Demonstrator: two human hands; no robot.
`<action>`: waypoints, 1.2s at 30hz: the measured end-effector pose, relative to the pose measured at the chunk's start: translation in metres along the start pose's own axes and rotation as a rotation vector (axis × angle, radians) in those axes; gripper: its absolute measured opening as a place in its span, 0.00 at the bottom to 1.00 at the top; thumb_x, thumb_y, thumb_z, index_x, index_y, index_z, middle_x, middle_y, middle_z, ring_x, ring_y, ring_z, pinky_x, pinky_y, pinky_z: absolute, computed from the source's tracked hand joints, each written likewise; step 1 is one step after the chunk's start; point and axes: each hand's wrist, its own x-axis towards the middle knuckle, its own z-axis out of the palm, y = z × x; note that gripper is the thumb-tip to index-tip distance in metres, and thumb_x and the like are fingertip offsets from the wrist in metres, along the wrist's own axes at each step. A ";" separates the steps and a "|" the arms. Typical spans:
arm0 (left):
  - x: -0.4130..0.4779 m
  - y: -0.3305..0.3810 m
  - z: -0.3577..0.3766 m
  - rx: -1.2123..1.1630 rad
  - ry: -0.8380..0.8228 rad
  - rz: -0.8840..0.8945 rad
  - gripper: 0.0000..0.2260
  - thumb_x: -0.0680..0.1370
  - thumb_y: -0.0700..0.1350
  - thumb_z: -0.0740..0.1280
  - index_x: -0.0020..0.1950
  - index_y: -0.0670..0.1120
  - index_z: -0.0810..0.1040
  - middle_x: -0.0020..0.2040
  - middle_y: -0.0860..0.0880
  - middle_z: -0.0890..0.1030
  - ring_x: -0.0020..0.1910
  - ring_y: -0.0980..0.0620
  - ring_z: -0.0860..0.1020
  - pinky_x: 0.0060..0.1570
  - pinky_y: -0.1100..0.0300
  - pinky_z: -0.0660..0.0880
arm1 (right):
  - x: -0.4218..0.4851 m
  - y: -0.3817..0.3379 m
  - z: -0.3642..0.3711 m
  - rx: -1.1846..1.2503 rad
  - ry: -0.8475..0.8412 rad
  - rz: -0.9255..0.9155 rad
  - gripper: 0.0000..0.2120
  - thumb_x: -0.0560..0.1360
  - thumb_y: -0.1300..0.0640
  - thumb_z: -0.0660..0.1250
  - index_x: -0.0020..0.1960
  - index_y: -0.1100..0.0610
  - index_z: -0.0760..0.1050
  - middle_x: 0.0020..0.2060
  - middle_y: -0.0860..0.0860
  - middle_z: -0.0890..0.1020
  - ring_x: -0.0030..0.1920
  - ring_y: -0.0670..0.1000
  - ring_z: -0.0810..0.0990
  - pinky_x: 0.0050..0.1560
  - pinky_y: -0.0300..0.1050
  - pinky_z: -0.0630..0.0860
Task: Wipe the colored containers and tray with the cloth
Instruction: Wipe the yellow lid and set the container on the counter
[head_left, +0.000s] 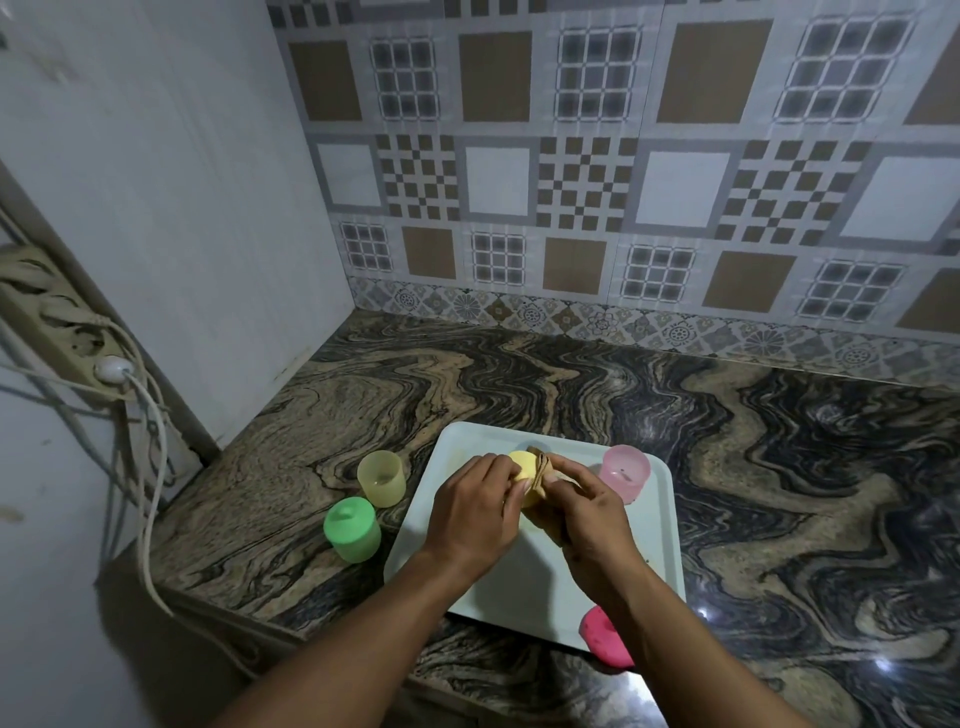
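Counter: a brown-and-black marbled stone countertop (779, 467) is carrying everything and is meeting a patterned tiled wall (597, 182) at the back.
Tray: a white rectangular plastic tray (670, 525) is lying flat on the countertop near its front edge; both forearms are crossing over its near half.
Left hand: the left hand (475, 512) is gripping a pale yellow round plastic piece (529, 466) above the middle of the tray, fingers curled close together round its left side.
Right hand: the right hand (592, 519) is pinching a tan folded cloth (544, 464) against the right side of the yellow piece, thumb lying on top; the fingers underneath are hidden.
Green container: an opaque green lidded plastic container (352, 527) is standing upright on the countertop just left of the tray.
Yellow cup: a translucent yellow plastic cup (382, 478) is standing open just behind the green container, off the tray.
Pink cup: a translucent pink plastic cup (623, 473) is standing in the tray's far right corner.
Magenta piece: a bright magenta round plastic piece (602, 636) is sitting at the tray's near right corner, half covered by the right forearm.
Hard to make out: whether the yellow piece is a lid or a container; most of the cloth, which the hands are covering.
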 end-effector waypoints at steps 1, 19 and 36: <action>0.000 0.000 -0.001 0.006 -0.004 0.007 0.06 0.78 0.49 0.65 0.47 0.46 0.77 0.40 0.50 0.79 0.39 0.49 0.77 0.37 0.55 0.75 | 0.001 0.000 0.000 -0.008 -0.001 0.010 0.11 0.80 0.67 0.65 0.58 0.59 0.81 0.45 0.59 0.86 0.43 0.56 0.85 0.48 0.50 0.83; 0.066 -0.019 -0.050 -0.786 -0.771 -0.617 0.12 0.79 0.44 0.71 0.53 0.34 0.82 0.40 0.42 0.83 0.37 0.51 0.80 0.40 0.60 0.74 | 0.018 -0.030 -0.016 -0.332 -0.198 -0.158 0.09 0.76 0.57 0.73 0.55 0.59 0.85 0.44 0.66 0.85 0.38 0.60 0.78 0.34 0.47 0.65; 0.062 -0.011 -0.039 -1.131 -0.690 -0.658 0.20 0.76 0.50 0.72 0.54 0.32 0.81 0.47 0.35 0.83 0.44 0.42 0.79 0.44 0.54 0.75 | 0.021 -0.034 -0.020 -0.143 -0.228 -0.132 0.10 0.76 0.57 0.72 0.56 0.59 0.84 0.44 0.69 0.84 0.40 0.62 0.77 0.36 0.42 0.65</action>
